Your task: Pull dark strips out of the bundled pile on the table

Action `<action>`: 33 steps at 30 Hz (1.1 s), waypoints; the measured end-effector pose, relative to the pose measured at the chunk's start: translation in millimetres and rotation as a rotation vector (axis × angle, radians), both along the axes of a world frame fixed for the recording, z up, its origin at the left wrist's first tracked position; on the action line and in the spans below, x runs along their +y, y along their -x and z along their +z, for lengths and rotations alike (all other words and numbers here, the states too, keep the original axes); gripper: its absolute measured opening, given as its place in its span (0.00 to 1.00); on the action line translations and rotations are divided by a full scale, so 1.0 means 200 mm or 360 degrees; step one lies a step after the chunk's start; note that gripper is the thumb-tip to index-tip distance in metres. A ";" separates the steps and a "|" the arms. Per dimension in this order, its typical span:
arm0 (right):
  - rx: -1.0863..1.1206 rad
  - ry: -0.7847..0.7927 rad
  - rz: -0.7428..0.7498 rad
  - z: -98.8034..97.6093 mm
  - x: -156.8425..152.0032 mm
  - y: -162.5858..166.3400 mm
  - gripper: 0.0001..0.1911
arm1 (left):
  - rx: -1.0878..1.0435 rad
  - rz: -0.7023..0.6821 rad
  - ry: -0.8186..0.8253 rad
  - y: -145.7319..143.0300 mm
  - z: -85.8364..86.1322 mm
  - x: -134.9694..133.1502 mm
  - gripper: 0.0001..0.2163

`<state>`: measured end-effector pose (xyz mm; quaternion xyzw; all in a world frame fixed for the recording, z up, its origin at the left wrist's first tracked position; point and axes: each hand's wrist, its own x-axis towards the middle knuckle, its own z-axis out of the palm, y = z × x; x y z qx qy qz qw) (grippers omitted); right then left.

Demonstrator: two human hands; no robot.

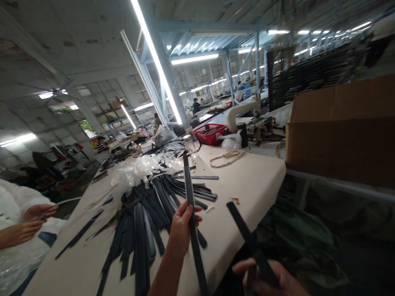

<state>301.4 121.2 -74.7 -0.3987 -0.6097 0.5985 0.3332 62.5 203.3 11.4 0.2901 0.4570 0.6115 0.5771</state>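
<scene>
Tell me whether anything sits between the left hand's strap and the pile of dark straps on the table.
Nothing visible does. The left hand holds a long dark flat strap upright directly above the pile of dark straps on the beige table. The right hand grips another dark strap off to the side, beyond the table's edge.

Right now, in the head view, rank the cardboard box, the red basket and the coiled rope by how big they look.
1. cardboard box, though nearness to the camera enlarges it
2. red basket
3. coiled rope, close to the basket in extent

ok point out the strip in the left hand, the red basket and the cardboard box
strip in left hand (189, 185), head view, upper shaft
red basket (210, 134), head view, front wall
cardboard box (339, 139), head view, front face
</scene>
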 end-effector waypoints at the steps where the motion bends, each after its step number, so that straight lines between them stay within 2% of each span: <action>1: 0.0047 0.0043 -0.0132 0.07 0.05 -0.02 0.32 | 0.0121 -0.0105 -0.0010 -0.02 -0.03 -0.07 0.19; 4: 0.0115 -0.0006 -0.0370 0.29 0.20 -0.09 0.34 | 0.0409 -0.0406 0.0020 -0.05 -0.12 -0.27 0.23; 6: 0.0236 -0.0096 -0.0384 0.39 0.29 -0.12 0.31 | 0.0474 -0.0470 0.0083 -0.07 -0.18 -0.38 0.23; 9: 0.0429 -0.0178 -0.0393 0.45 0.36 -0.11 0.27 | 0.0483 -0.0459 0.0163 -0.07 -0.25 -0.50 0.24; 13: 0.0416 -0.0200 -0.0387 0.46 0.36 -0.06 0.25 | 0.0517 -0.0531 0.0221 -0.03 -0.31 -0.58 0.24; 16: 0.0396 -0.0229 -0.0384 0.49 0.32 0.00 0.23 | 0.0535 -0.0499 0.0205 0.00 -0.28 -0.58 0.26; 20: 0.0307 -0.0403 -0.0262 0.51 0.23 0.13 0.18 | 0.0492 -0.0558 -0.0091 -0.03 -0.14 -0.53 0.32; 23: 0.0246 -0.0521 -0.0073 0.49 0.16 0.23 0.14 | 0.0593 -0.0559 -0.0149 -0.09 -0.02 -0.51 0.23; 25: 0.0243 -0.0512 -0.0025 0.48 0.13 0.26 0.14 | 0.0640 -0.0546 -0.0099 -0.12 0.03 -0.51 0.18; 28: 0.0189 -0.0432 -0.0175 0.50 0.11 0.26 0.15 | 0.0584 -0.0556 0.0022 -0.15 0.03 -0.55 0.15; 33: 0.0197 -0.0315 -0.0478 0.55 0.14 0.17 0.18 | 0.0590 -0.0702 0.0157 -0.13 -0.04 -0.68 0.13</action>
